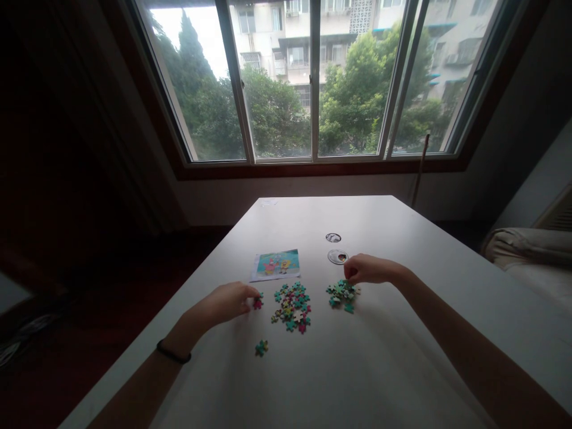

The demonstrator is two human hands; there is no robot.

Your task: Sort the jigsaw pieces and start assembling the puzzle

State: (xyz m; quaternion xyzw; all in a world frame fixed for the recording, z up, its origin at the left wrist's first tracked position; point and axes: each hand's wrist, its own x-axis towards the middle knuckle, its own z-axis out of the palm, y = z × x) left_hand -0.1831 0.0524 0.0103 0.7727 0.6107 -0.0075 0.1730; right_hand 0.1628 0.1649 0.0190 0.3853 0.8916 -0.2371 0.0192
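Note:
My left hand point(231, 304) rests low over the table, its fingertips at a small pink and teal cluster of jigsaw puzzle pieces point(258, 302); whether it grips one is unclear. Curled together, the fingers of my right hand point(357, 269) are just above the right pile of puzzle pieces point(342, 294), mostly green and teal; anything in them is hidden. Between the hands lies a larger mixed pile of jigsaw pieces point(292, 307) in teal, yellow and pink. A few green and yellow pieces point(261, 347) sit apart, nearer to me.
Behind the piles lies a colourful cartoon picture sheet point(277, 264). Two round discs point(333, 237) are on the white table point(357, 369) at the back right. A scrap of paper point(269, 203) lies at the far left edge. A window point(313, 83) is beyond.

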